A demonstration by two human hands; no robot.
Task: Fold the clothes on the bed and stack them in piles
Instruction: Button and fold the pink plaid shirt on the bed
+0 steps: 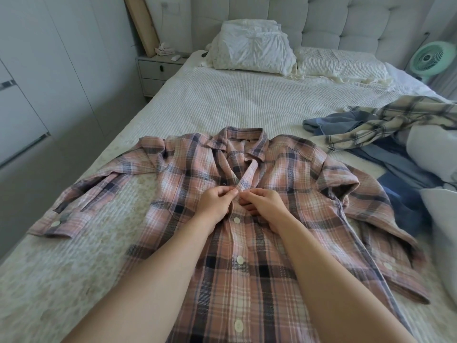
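Here, pink plaid shirt (222,219) spread front-up on near bed (222,105) | left hand (215,201) and right hand (263,204) both pinch its placket below the collar | unfolded clothes heap (385,134) at right, pillow (249,45) far.

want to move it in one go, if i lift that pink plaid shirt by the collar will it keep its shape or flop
The pink plaid shirt would probably flop: it lies flat and creased. Its spread sleeves would likely dangle. The buttoned front may hold together where both hands, left and right, pinch the placket.
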